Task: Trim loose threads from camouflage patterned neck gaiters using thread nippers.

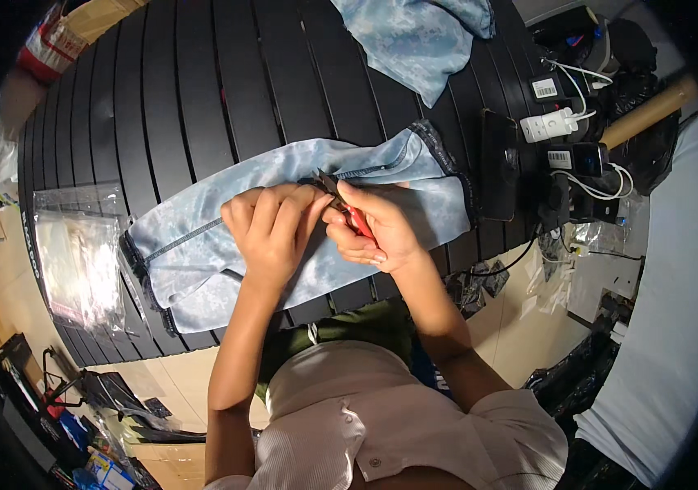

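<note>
A light blue mottled cloth piece [189, 216] with dark stitched edges and a dark seam lies spread before me. My right hand [380, 227] is wrapped round red-handled snips [359, 222], whose dark blades point up and left over the seam. Close against the blades, my left hand [271, 229] rests over the cloth with its fingertips pinched together. Whatever lies between those fingertips is hidden by the fingers.
The black slatted table [185, 98] carries another blue mottled cloth [422, 45] at the far side. Clear plastic bags [79, 261] lie on the left. A dark phone-like slab [498, 167], a white power adapter [549, 125] and cables crowd the right edge.
</note>
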The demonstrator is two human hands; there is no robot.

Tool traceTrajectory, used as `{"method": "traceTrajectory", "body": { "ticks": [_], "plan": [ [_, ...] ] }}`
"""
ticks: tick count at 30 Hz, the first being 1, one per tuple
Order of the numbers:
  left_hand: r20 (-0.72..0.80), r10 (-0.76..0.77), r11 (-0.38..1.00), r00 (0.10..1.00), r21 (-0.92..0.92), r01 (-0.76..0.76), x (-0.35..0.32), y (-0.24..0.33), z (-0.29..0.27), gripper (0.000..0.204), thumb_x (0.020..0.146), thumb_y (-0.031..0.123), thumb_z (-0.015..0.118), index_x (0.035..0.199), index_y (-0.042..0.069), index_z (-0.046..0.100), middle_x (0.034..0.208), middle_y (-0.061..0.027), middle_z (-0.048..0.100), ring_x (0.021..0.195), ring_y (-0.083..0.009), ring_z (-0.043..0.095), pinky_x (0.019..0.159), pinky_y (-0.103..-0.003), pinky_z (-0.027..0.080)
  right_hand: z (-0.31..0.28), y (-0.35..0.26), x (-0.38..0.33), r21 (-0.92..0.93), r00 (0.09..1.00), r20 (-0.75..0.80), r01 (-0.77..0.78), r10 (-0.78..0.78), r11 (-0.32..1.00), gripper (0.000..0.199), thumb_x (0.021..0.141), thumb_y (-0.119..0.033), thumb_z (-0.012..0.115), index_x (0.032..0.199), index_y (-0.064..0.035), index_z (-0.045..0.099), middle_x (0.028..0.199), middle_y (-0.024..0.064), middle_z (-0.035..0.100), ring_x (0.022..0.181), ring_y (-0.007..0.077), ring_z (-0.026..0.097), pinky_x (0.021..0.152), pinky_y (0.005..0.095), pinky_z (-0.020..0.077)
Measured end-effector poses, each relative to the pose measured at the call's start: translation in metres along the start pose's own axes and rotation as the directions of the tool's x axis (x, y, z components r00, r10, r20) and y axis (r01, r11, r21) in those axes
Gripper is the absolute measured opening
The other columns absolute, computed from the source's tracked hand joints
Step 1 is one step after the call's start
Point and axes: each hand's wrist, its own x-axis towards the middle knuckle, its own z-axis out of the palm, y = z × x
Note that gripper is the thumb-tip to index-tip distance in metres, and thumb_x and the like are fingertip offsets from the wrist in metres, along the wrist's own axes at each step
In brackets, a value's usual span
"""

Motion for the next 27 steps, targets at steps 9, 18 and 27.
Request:
{"method": "traceTrajectory", "body": {
  "ticks": [9,18,27],
  "plan": [
    [-0.03,0.027,0.999,0.999,0.021,-0.026,0.0,-0.001,-0.006,0.021,0.063,0.026,0.076,0.076,0.017,0.062,0.075,0.0059,0.056,0.072,-0.0154,0.045,0.068,-0.03,0.029,-0.002,-0.006,0.002,-0.132,0.994,0.009,-0.109,0.111,0.985,0.053,0.093,-0.05,0.028,0.07,-0.0048,0.043,0.041,-0.0007,0.033,0.026,0.0053,0.025,0.026,0.018,0.0225],
    [-0.001,-0.023,0.999,1.0,-0.029,0.023,0.001,0.007,-0.015,0.019,0.064,0.019,0.076,0.075,0.014,0.062,0.074,0.0033,0.057,0.073,-0.0173,0.046,0.071,-0.031,0.031,0.001,-0.006,0.003,0.027,0.995,0.055,-0.082,0.08,0.996,0.053,0.094,-0.049,0.026,0.07,-0.0053,0.044,0.042,-0.0002,0.034,0.026,0.0049,0.026,0.026,0.0177,0.0231],
    [-0.022,-0.002,1.0,1.0,-0.012,0.002,-0.004,0.003,-0.013,0.023,0.061,0.026,0.077,0.074,0.017,0.061,0.072,0.0057,0.055,0.071,-0.0158,0.044,0.068,-0.03,0.029,0.0,-0.007,0.003,-0.018,0.992,0.113,-0.057,0.059,0.998,0.051,0.094,-0.05,0.024,0.067,-0.0087,0.039,0.043,-0.0009,0.033,0.026,0.0047,0.025,0.027,0.0179,0.0231]
  ]
}}
